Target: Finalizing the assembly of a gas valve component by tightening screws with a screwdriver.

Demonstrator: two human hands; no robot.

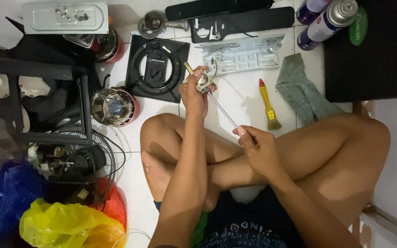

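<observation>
Now left hand [194,94] grips brass fitting [202,80]; right hand [259,149] holds screwdriver [224,110] into it.

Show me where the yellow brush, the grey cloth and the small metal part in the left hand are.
yellow brush [266,101], head view, on its handle.
grey cloth [299,89], head view, on its middle.
small metal part [202,78], head view, on its round body.

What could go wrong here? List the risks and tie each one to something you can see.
1. The left hand pinches a small metal part above the floor; if the grip slips, it may drop among the other parts.
2. The right hand drives a thin screwdriver toward the left hand's fingers; a slip could jab them.
3. Gas canisters stand close by; a knock might topple them.
</observation>
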